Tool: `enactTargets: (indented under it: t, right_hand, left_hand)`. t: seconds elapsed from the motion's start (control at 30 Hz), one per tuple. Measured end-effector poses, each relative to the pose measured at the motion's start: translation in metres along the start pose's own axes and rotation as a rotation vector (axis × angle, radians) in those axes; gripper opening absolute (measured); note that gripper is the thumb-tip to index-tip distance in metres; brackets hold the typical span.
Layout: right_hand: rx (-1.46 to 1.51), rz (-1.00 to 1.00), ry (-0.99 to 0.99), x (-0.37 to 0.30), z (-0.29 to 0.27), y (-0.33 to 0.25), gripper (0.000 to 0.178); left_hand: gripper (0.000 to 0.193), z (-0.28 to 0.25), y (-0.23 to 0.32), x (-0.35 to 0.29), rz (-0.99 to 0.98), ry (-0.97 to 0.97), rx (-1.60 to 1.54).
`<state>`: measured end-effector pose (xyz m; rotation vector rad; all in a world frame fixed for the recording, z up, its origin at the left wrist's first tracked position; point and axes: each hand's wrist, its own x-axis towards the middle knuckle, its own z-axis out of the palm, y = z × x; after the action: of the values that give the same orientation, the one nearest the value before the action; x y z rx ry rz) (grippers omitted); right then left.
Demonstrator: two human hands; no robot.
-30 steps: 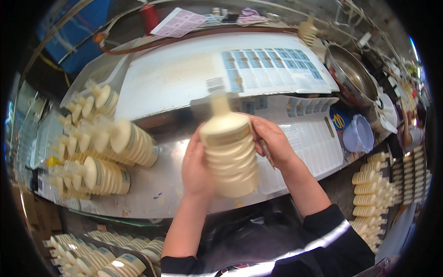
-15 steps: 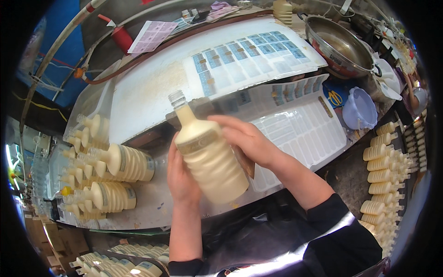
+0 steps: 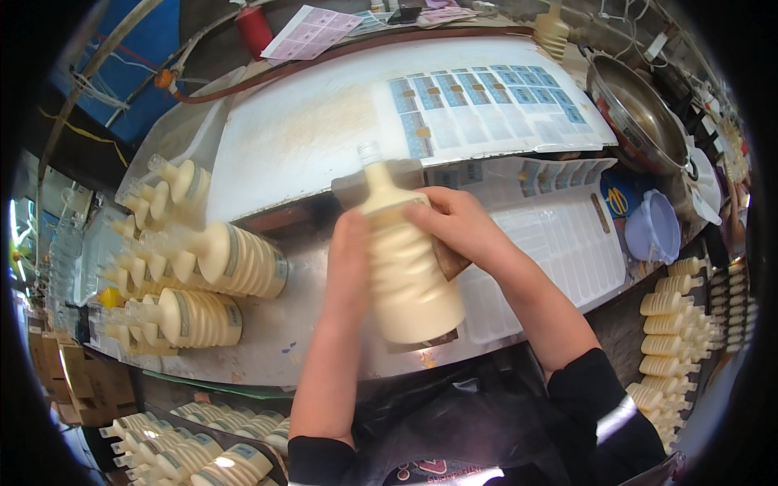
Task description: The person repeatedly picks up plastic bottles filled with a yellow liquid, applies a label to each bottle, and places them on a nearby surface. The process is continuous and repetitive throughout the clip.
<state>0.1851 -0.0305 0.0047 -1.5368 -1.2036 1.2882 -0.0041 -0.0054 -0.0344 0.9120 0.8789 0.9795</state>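
A metal table [image 3: 279, 356] is carrying a broad white board [image 3: 300, 121], the landmark here. Just in front of the board, toward its right end, a clear tray [image 3: 535, 259] is lying, while cream bottle rows [image 3: 243, 259] are crowding together off its near left side. Right of the board, a steel pan [image 3: 640, 113] is sitting, and past its near right corner a lilac bucket [image 3: 652, 227] is standing.

In front of the board's near edge, the two hands are holding a cream ribbed bottle [image 3: 409, 271] between them (its clear neck is overlapping the board from this view). The left hand [image 3: 348, 259] is grasping the bottle's left side, looking slightly blurred; the right hand [image 3: 458, 223] is gripping the right shoulder, thumb across the front. Blue labels [image 3: 502, 101] are covering the board's right part. Below the right hand, a brown piece [image 3: 450, 259] is sticking out.
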Motion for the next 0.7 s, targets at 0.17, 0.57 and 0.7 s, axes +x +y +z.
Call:
enactTargets:
  t: [0.17, 0.57, 0.7]
  right_hand:
    - [0.032, -0.021, 0.020, -0.001, 0.002, 0.002, 0.051]
    - [0.098, -0.031, 0.011, -0.002, 0.003, 0.003, 0.051]
    - [0.139, -0.047, 0.001, -0.001, 0.004, 0.006, 0.051]
  left_hand:
    - [0.047, -0.001, -0.008, 0.005, 0.109, -0.010, 0.108]
    - [0.045, -0.012, -0.014, 0.014, 0.101, -0.005, -0.036]
    - [0.045, 0.000, -0.003, 0.003, 0.022, -0.003, -0.135]
